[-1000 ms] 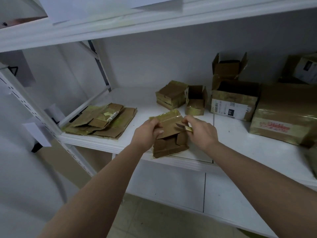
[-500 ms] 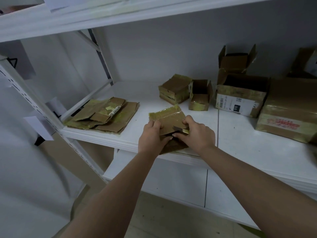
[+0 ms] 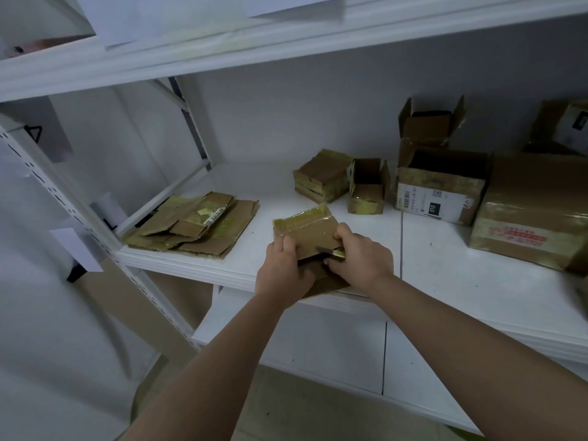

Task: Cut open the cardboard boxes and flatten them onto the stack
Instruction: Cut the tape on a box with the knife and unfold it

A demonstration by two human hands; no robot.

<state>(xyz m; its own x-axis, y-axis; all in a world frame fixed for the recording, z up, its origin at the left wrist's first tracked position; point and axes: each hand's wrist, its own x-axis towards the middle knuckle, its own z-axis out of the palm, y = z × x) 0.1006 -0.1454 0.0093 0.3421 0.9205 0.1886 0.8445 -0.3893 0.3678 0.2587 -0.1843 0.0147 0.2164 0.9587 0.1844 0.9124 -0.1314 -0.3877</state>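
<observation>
A small taped cardboard box [image 3: 307,232], mostly flattened, lies at the front edge of the white shelf [image 3: 261,259]. My left hand [image 3: 281,272] presses on its left side. My right hand [image 3: 361,261] grips its right side and also holds a small knife [image 3: 331,251], blade pointing left across the cardboard. The stack of flattened boxes [image 3: 194,226] lies to the left on the same shelf, apart from my hands.
Behind stand a closed small box [image 3: 321,175], a small open box [image 3: 366,189], a labelled open box [image 3: 440,189] with another open box [image 3: 429,125] behind it, and a large taped box [image 3: 534,211] at right. A lower shelf [image 3: 318,342] juts out below.
The box has been pressed down from a half-standing shape to nearly flat. Both hands have moved closer together on it, and the knife stays in my right hand.
</observation>
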